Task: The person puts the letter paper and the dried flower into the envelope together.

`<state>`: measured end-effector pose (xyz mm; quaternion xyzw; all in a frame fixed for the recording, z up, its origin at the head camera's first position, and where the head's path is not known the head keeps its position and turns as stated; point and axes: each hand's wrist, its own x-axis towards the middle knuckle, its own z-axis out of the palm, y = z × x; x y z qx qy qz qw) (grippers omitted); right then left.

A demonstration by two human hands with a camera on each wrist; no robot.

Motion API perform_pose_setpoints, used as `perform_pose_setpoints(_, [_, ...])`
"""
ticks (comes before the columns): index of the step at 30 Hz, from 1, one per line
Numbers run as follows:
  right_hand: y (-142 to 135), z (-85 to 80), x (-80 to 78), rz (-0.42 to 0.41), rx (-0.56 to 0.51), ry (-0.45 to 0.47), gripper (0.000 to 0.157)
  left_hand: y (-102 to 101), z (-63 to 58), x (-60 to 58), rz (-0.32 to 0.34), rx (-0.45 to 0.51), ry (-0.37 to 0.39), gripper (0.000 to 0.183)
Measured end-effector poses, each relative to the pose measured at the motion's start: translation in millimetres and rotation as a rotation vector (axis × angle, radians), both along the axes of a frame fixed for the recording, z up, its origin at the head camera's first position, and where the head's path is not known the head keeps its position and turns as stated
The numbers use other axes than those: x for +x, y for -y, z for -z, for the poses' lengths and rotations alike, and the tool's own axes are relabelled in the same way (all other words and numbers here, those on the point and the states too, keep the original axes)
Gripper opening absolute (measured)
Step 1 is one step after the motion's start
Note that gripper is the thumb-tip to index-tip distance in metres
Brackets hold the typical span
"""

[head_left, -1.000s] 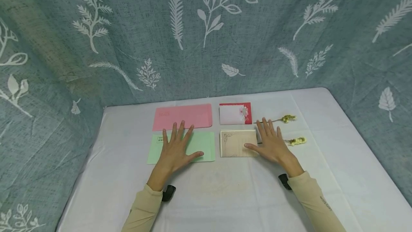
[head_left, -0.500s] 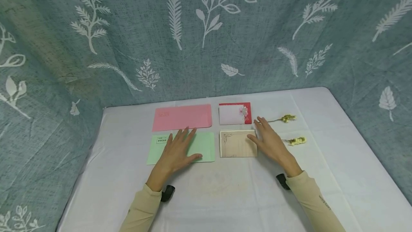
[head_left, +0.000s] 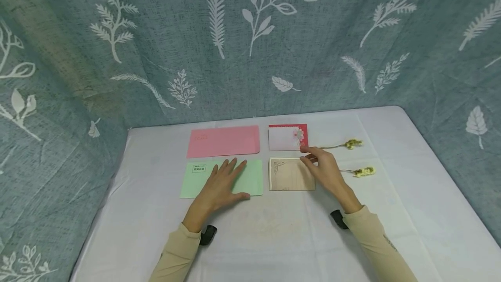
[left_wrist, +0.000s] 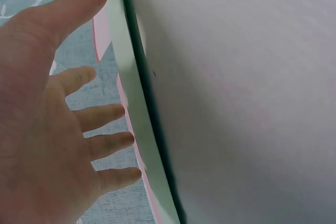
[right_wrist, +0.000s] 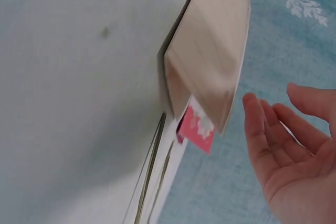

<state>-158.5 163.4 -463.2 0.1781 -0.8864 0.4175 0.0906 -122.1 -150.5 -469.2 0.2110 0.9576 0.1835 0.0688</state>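
Note:
My left hand [head_left: 221,188] is over the green envelope [head_left: 250,177], fingers spread and the thumb out to the right. In the left wrist view, the fingertips of my left hand [left_wrist: 58,124] overlap the envelope's edge. My right hand [head_left: 328,171] hovers at the upper right corner of the beige card stack [head_left: 289,177], its fingertips near the red-and-white floral card [head_left: 283,139]. With thumb and fingers apart, my right hand [right_wrist: 294,150] has nothing between them in the right wrist view.
A pink envelope [head_left: 223,141] lies behind the green one. Two dried flower sprigs, an upper [head_left: 353,143] and a lower [head_left: 364,172], lie to the right with stems pointing left. The white-covered table [head_left: 266,247] is backed by a leaf-patterned curtain [head_left: 235,90].
My right hand has shifted left and its fingers have bent from spread to loosely curved. My left hand has drawn back slightly and its fingers have come closer together.

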Motion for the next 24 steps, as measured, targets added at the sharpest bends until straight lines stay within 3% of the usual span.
perform_pose_setpoints(13, [18,-2.0,2.1,-0.077,-0.219,0.23,0.023,-2,-2.2,-4.8,0.082,-0.011,0.038,0.1])
perform_pose_setpoints(24, [32,-0.6,3.1,-0.14,-0.292,0.382,0.023,-9,-7.4,-12.4,0.115,-0.017,0.088,0.105])
